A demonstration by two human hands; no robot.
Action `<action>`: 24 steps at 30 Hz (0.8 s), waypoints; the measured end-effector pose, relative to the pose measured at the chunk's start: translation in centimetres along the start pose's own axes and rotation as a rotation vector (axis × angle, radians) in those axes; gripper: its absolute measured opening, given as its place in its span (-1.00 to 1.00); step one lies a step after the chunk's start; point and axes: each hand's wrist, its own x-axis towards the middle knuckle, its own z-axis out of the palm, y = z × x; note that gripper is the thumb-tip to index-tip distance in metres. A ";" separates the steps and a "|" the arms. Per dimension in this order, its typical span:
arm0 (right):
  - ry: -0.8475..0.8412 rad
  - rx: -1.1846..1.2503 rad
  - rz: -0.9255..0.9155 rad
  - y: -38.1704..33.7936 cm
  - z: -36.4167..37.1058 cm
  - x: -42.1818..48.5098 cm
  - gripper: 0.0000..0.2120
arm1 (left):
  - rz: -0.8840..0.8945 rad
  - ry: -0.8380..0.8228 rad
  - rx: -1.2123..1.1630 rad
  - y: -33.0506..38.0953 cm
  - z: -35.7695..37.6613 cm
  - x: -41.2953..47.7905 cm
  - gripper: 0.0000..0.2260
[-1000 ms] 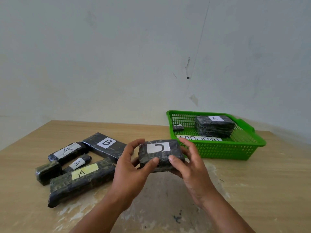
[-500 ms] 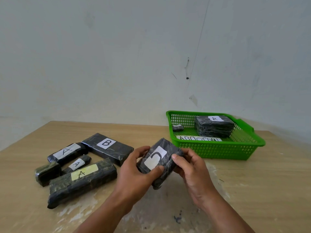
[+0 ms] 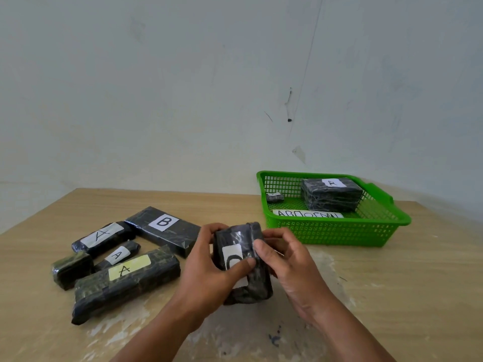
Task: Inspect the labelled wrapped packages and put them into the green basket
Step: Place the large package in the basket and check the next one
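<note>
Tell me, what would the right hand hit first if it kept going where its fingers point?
The right hand touches it now: the wrapped package, with the left hand probably just behind.

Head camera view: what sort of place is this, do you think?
Likely a plain indoor room set up for a sorting exercise: a worn wooden table against a bare white wall, letter-labelled wrapped packages laid out, and a green basket.
</note>
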 end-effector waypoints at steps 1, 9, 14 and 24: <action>-0.039 -0.005 0.009 0.0 0.0 -0.1 -0.63 | -0.016 0.045 -0.023 0.0 0.1 0.1 -0.52; -0.124 -0.140 -0.023 0.0 -0.6 0.0 -0.53 | -0.074 0.186 -0.083 0.0 -0.1 0.6 -0.67; -0.130 -0.117 -0.022 -0.2 -1.4 0.1 -0.65 | -0.030 0.010 -0.050 0.3 -0.9 0.6 -0.41; 0.039 -0.079 -0.020 0.5 0.0 0.2 -0.61 | -0.090 0.025 -0.091 -0.2 0.1 0.5 -0.67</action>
